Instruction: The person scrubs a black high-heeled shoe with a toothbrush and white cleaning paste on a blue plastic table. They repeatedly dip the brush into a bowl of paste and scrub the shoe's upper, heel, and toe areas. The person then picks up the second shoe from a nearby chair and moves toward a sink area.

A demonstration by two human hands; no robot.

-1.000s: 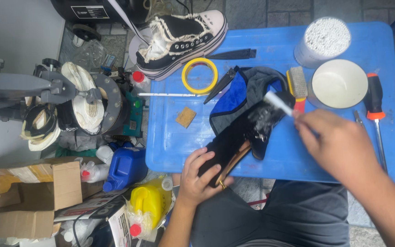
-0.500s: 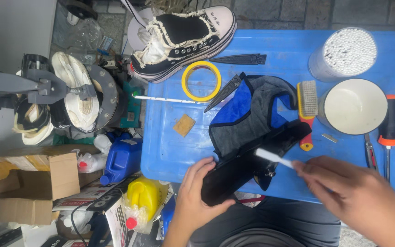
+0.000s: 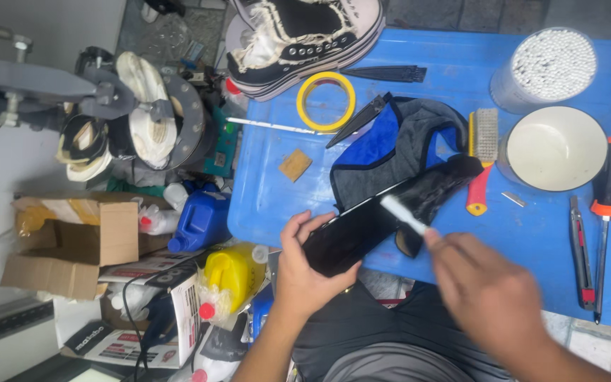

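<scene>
both hands are closed: left hand (image 3: pixel 304 272) grips a black shoe (image 3: pixel 383 216), right hand (image 3: pixel 486 293) a white brush (image 3: pixel 402 214).

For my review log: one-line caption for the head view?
Left hand holds a black shoe while right hand brushes it with a small white brush.

The right hand (image 3: pixel 486 293) is showing blurred, and its fingers are hiding the small white brush's (image 3: pixel 403 214) handle. The left hand (image 3: pixel 305 265) is covering the black shoe's (image 3: pixel 383 216) near end. The top edge is cutting off the sneaker (image 3: pixel 302 35).
</scene>
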